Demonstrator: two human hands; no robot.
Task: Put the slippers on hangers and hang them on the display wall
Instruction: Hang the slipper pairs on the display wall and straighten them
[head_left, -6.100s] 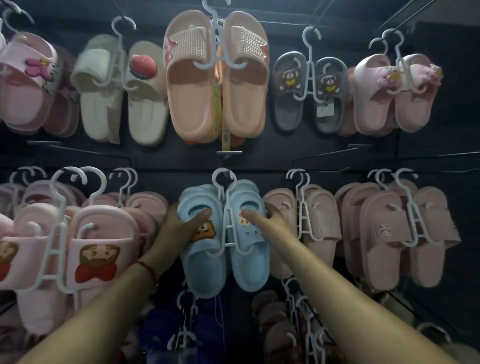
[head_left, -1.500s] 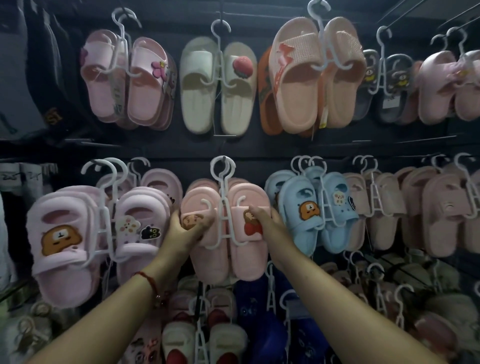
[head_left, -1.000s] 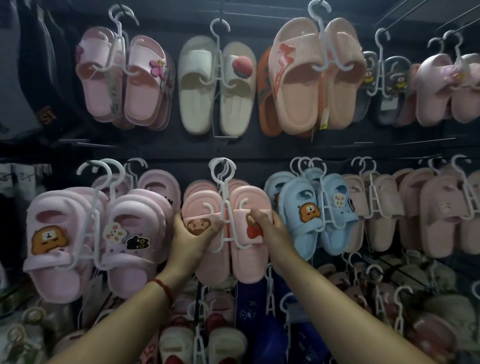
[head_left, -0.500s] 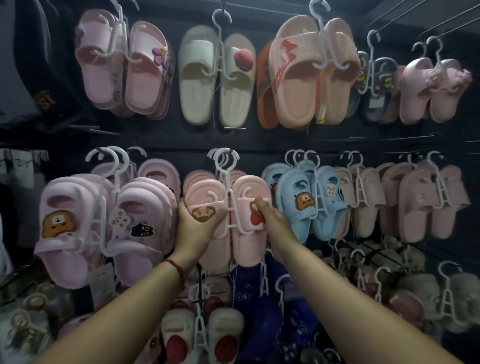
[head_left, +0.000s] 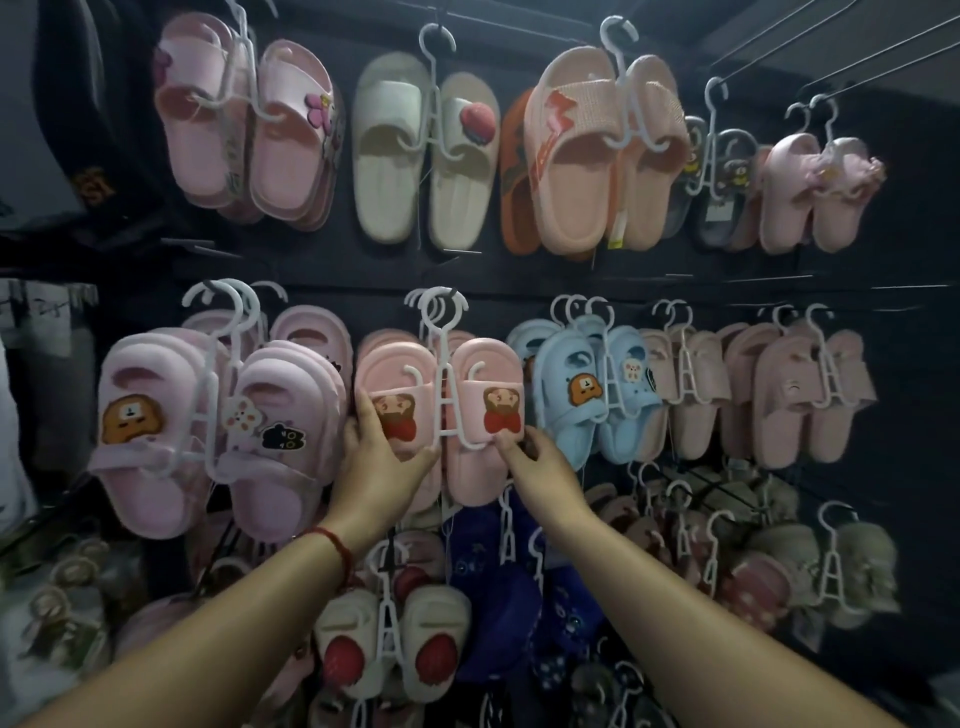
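Note:
A pink pair of slippers (head_left: 474, 475) with doll-face charms hangs on a white hanger (head_left: 445, 395) in the middle row of the dark display wall (head_left: 363, 275). The hanger's hook sits over a peg, in front of more hooks of the same kind. My left hand (head_left: 379, 462) grips the left slipper, fingers round its outer edge and thumb across the front below the strap. My right hand (head_left: 540, 467) pinches the lower right edge of the right slipper, thumb on the front.
Light pink bear-charm slippers (head_left: 156, 415) hang close on the left and blue ones (head_left: 587, 395) close on the right. Cream slippers with red pompoms (head_left: 389, 649) and navy ones (head_left: 493, 597) hang below. A top row of several pairs hangs above.
Both hands have slid down from the straps to the lower half of the pink pair. The pair stays on its peg. The view has shifted slightly.

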